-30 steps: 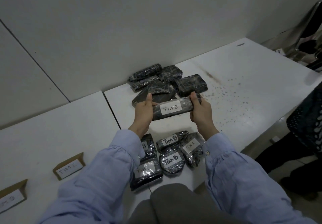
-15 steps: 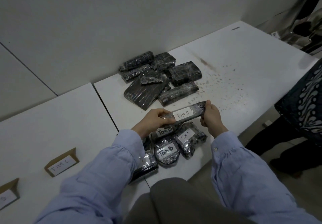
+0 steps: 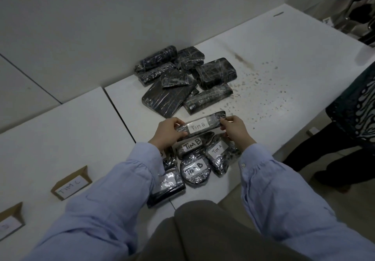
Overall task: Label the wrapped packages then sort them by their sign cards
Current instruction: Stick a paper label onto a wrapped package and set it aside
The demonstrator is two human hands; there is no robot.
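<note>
Both hands are holding one long wrapped package (image 3: 203, 125), labelled TIM B, over the white table (image 3: 284, 57). The left hand (image 3: 168, 132) is curling fingers and thumb round its nine-o'clock end, and the right hand (image 3: 235, 130) is pinching its three-o'clock end. The labelled group (image 3: 195, 168) is lying just beside it at six o'clock. The unlabelled pile (image 3: 182, 80) is sitting near it at twelve o'clock, and the TIM C sign card (image 3: 71, 183) is standing well apart at eight o'clock.
</note>
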